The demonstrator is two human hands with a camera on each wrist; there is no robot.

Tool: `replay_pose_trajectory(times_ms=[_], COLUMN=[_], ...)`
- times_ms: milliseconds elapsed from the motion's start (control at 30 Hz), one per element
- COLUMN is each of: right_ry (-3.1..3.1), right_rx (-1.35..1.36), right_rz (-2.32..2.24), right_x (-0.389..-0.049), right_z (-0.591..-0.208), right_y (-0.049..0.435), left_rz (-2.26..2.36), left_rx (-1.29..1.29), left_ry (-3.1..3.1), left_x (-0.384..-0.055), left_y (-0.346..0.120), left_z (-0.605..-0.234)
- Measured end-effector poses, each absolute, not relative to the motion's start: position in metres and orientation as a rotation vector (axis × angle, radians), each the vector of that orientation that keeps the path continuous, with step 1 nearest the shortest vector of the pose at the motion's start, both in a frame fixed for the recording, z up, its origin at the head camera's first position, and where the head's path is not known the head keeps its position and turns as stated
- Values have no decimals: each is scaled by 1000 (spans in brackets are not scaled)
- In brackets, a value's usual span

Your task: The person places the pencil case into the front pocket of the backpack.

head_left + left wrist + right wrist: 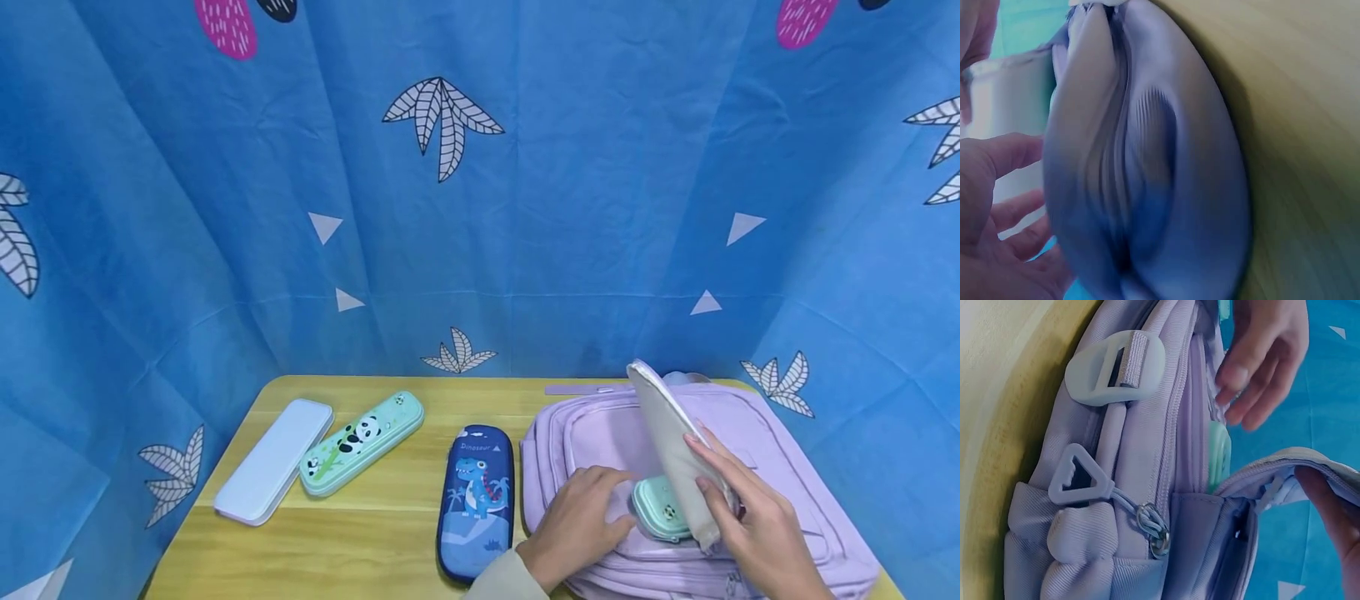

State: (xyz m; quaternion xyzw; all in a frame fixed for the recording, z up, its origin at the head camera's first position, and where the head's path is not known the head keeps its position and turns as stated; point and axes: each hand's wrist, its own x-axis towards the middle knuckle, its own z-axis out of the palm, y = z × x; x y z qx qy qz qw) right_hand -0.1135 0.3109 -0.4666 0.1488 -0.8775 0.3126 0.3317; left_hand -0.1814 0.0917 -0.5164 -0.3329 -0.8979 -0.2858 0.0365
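A lilac backpack [787, 433] lies flat at the right of the table. My right hand [765, 521] grips its front pocket flap [671, 450] and holds it raised, the pale lining facing left. Under the flap sits a mint green case [660, 504] with a small panda print, its right part hidden. My left hand [581, 521] is just left of that case, fingers extended and spread, holding nothing. In the right wrist view, the left hand [1266, 362] hovers over the pocket opening, with the mint case's edge [1219, 456] showing inside.
A navy dinosaur pencil case [476, 500] lies beside the backpack, close to my left forearm. Farther left are a mint panda pencil case [363, 442] and a plain white case [273, 462] on the wooden table [352, 550]. A blue curtain [562, 208] hangs behind.
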Motion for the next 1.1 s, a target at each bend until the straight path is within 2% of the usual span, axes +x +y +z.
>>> replay_pose_trajectory(times_ms=[700, 1100], right_ry=[-2471, -2462], right_rx=[290, 355], right_rz=[769, 728], right_x=[-130, -137], right_z=[-463, -466], right_y=[308, 317], left_rz=[-757, -729], left_rx=[-762, -652], left_ry=[-2868, -2969], left_x=[-168, -163], left_y=[-19, -43], left_z=[-522, -536])
